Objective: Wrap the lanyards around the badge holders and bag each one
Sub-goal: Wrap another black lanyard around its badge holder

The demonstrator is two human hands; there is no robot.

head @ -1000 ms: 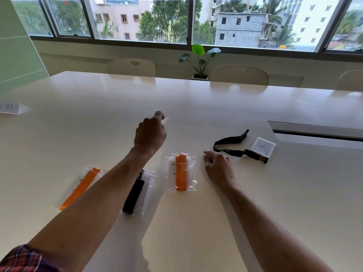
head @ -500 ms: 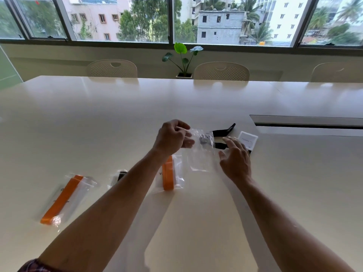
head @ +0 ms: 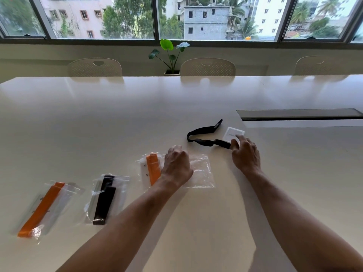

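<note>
My left grip (head: 177, 166) presses the empty bag (head: 201, 171), curled; right grip (head: 245, 154), at 2 o'clock, touches the badge (head: 232, 134), released.

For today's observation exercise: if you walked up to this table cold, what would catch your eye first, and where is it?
Probably the row of three bagged badge holders at the left: an orange lanyard bundle, a black one and another orange one. Next, the loose black lanyard beyond the hands, its badge holder under the right hand. The left hand rests on an empty clear bag.
</note>
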